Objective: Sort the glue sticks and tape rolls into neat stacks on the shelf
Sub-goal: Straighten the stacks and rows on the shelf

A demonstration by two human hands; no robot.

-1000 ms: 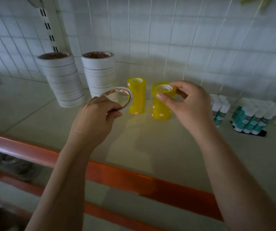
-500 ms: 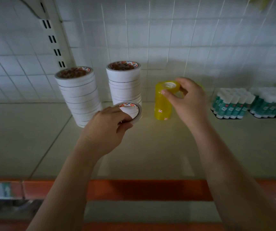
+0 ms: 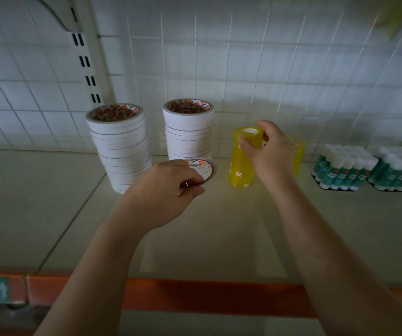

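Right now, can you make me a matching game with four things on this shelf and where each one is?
Things:
1. single white tape roll
2. near yellow tape stack
3. teal glue sticks with white caps
4. tall white tape stack beside the slotted post

Places:
A. farthest left on the shelf
B. held in the left hand
C. farthest right, standing in packs
D. its top is gripped by the right hand

Pairs: 1-B, 2-D, 3-C, 4-A
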